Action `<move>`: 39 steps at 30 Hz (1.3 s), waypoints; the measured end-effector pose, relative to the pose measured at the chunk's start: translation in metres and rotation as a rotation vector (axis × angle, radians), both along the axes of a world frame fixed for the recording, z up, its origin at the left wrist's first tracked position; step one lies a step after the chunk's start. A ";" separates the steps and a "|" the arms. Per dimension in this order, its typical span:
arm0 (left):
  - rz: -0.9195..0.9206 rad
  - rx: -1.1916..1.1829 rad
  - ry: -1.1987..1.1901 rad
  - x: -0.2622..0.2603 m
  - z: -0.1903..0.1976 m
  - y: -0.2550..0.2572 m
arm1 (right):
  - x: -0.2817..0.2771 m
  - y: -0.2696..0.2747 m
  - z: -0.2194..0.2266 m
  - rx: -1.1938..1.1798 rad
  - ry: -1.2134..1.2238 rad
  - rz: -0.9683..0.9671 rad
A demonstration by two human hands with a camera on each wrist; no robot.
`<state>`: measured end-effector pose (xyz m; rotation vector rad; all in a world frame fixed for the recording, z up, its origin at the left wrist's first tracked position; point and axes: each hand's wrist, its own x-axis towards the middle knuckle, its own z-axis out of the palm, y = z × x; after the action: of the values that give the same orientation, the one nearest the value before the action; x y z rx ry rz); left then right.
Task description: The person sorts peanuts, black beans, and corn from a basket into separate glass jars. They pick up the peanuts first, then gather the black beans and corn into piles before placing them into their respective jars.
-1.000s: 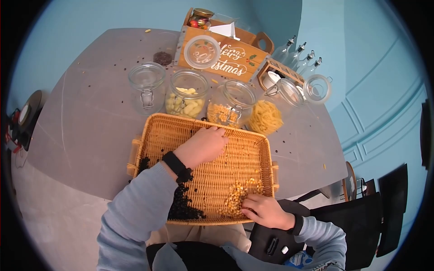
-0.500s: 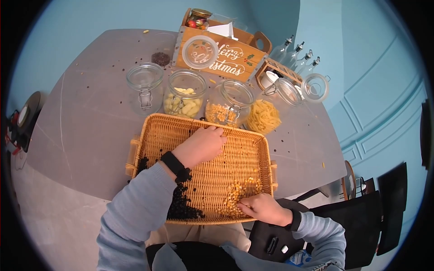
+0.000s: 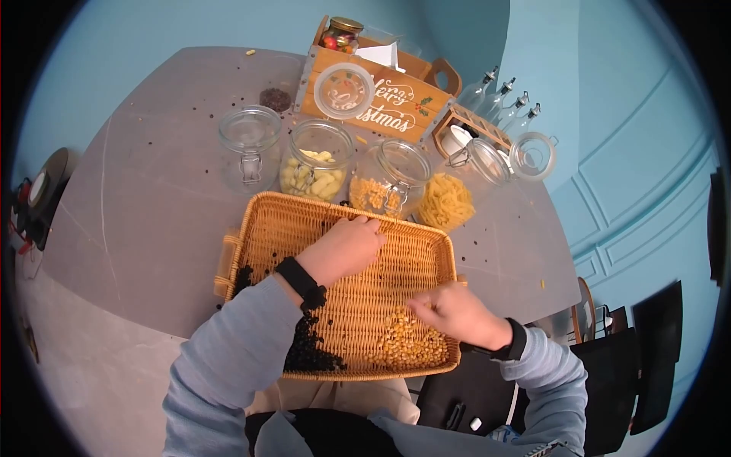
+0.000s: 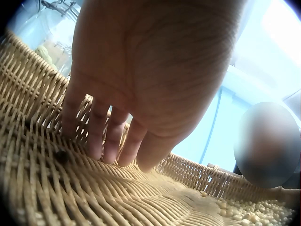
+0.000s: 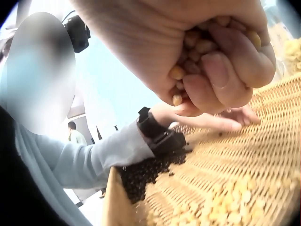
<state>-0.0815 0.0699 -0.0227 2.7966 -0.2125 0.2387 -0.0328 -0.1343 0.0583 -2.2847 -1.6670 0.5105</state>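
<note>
On the grey table [image 3: 129,190], furthest left, stands an empty clip-top jar [image 3: 248,145], then a jar of pale pasta shells [image 3: 315,166], a jar partly filled with corn kernels [image 3: 388,181], and a tipped jar of penne [image 3: 457,186]. In front of them sits the wicker tray [image 3: 263,228], black beans [image 3: 304,346] heaped at its left near corner. The left hand [image 3: 346,245] lies flat on the weave by the far rim, fingers [image 4: 101,132] straight and pressing down, as if steadying the tray. To the right, the right hand [image 3: 453,311] is lifted above the pile of corn kernels [image 3: 407,346], fist clamped on a scoop of them [image 5: 197,52]. This looks like the carry stage of sorting: the fistful likely belongs in the corn jar, so the fist must stay tight, clear the left hand, and open squarely over that mouth.
</note>
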 end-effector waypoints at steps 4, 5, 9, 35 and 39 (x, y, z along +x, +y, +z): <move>0.002 0.005 0.019 0.000 0.002 -0.001 | 0.020 0.032 0.018 0.109 0.061 -0.102; 0.004 0.007 0.016 0.000 0.001 -0.001 | 0.024 0.042 0.023 0.170 0.049 -0.135; 0.013 0.015 -0.017 0.001 -0.003 -0.001 | 0.051 0.086 0.039 0.220 0.011 -0.184; 0.041 0.064 0.027 0.005 -0.006 -0.004 | 0.121 0.161 0.003 0.347 -0.212 -0.330; 0.038 0.067 0.026 0.005 -0.005 -0.005 | 0.123 0.156 0.002 0.362 -0.214 -0.257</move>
<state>-0.0769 0.0653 -0.0277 2.8709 -0.1640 0.2083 0.0907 0.0219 0.0603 -2.2863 -1.3825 -0.0893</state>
